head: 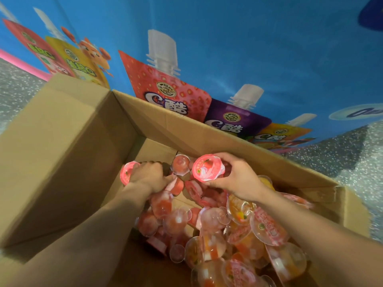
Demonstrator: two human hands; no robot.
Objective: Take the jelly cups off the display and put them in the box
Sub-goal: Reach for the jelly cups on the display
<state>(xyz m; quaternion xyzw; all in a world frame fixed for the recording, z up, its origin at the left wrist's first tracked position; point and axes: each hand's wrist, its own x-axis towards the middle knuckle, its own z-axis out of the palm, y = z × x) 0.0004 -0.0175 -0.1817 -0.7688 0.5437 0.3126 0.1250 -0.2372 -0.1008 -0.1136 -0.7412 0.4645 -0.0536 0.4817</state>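
Note:
An open cardboard box (68,154) lies below me with several jelly cups (211,222) piled in its right half, pink ones and orange ones. My left hand (150,177) is low inside the box, closed around a pink-lidded jelly cup (127,171) near the far left corner. My right hand (238,179) hovers above the pile and grips another pink jelly cup (208,167), its lid turned towards me.
A blue display panel (248,48) printed with drink pouches stands right behind the box. The box flaps (228,139) stand up on the left and far sides. Speckled grey floor (356,154) shows at the right and far left.

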